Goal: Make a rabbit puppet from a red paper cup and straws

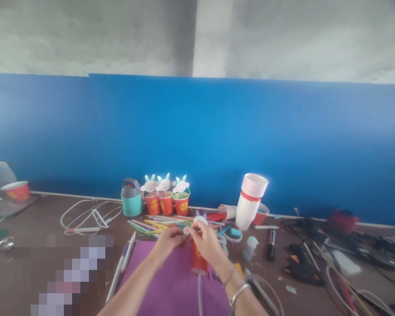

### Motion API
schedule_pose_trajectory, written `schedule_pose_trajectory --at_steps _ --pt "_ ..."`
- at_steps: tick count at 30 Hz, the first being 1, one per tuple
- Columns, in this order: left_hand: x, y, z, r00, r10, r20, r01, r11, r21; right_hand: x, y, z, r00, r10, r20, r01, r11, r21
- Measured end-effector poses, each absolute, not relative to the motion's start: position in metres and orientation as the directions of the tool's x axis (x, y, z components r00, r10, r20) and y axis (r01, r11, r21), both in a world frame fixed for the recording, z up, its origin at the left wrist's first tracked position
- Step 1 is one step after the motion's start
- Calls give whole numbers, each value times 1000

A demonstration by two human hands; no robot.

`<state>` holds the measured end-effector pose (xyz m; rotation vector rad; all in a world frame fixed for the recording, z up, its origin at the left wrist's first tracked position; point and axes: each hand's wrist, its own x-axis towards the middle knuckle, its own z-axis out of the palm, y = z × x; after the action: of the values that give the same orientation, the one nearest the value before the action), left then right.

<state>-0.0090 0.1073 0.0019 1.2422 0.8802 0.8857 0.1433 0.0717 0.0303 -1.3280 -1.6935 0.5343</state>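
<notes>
Both my hands meet over a purple sheet (171, 285). My left hand (167, 242) pinches a small round white paper piece with a pink centre (186, 230). My right hand (206, 240), fingers closed, holds the same small paper craft from the other side, with a pale paper flower shape (200, 218) just above my fingers. A red paper cup (197, 261) stands under my right hand, partly hidden by it. My right wrist wears bracelets.
Three red cups with bunny-like paper figures (166, 196) stand at the blue wall beside a teal container (131, 198). Coloured straws (151, 224) lie behind the sheet. A stack of white cups (250, 199), a glue bottle (249, 248), a black marker (271, 244), a glue gun (303, 267) and cables lie right.
</notes>
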Motion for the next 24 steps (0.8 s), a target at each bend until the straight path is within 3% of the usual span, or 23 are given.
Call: schedule_pose_trajectory --at_steps 9,24 --pt "-8 108 2 402 915 -28 -28 43 999 146 71 33 -89 903 420 616 381 -690" --pt "-8 108 -1 406 913 40 52 -67 996 149 69 34 -121 898 423 649 394 -651"
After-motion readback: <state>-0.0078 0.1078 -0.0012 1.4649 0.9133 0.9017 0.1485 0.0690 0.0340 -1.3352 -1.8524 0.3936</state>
